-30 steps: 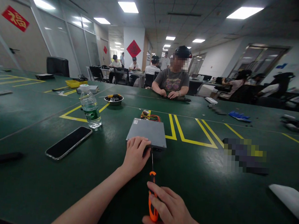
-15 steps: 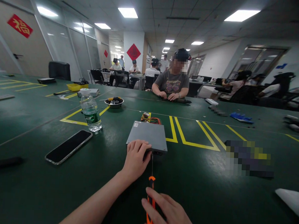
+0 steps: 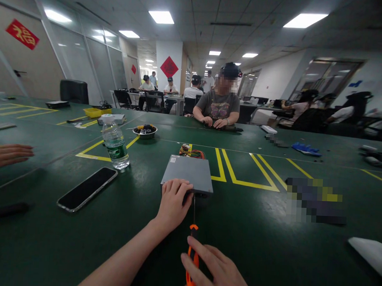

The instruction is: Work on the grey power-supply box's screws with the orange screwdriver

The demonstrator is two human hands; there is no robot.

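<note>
A grey metal computer power supply (image 3: 191,171) lies flat on the green table, its bundle of coloured cables (image 3: 193,152) at the far side. Over its near edge my left hand (image 3: 173,201) is clasped, fingers on the top and thumb at the front face. My right hand (image 3: 219,268) grips an orange and black screwdriver (image 3: 193,232) by the handle. The shaft points away from me, its tip up against the front face beside my left thumb. Exactly where the tip sits is too small to tell.
Left of the power supply are a phone (image 3: 87,189) and a water bottle (image 3: 115,146). Beyond stands a metal bowl (image 3: 144,132) with tools. Another person's hand (image 3: 10,155) reaches in at the left edge. A co-worker (image 3: 218,106) sits opposite; a blue glove (image 3: 306,149) lies right.
Another person's hand has come into view at the left edge. My hands, the screwdriver and the power supply stay nearly as they were; the view has shifted slightly.
</note>
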